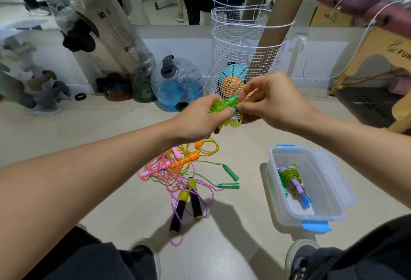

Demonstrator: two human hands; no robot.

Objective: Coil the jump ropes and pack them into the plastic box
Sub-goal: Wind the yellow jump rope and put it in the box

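Both hands meet in mid-air over the floor around a green jump rope [224,107] wound into tight loops around its green handles. My left hand [200,117] grips the coiled bundle from the left. My right hand [269,101] pinches the rope's end at the bundle's right side. Below them on the floor lies a tangled pile of jump ropes [178,173]: pink, orange, yellow, a green-handled one and a purple one with black and yellow foam handles. The clear plastic box [333,190] with blue clasps stands open to the right. Inside it lies a coiled rope bundle [293,179].
A white wire basket [246,57] with balls and cardboard tubes stands behind my hands. A clear blue water-filled weight [178,84] and transparent bags sit to its left against a mirror wall. A wooden table leg [364,61] is at the right. My shoes [302,257] are at the bottom.
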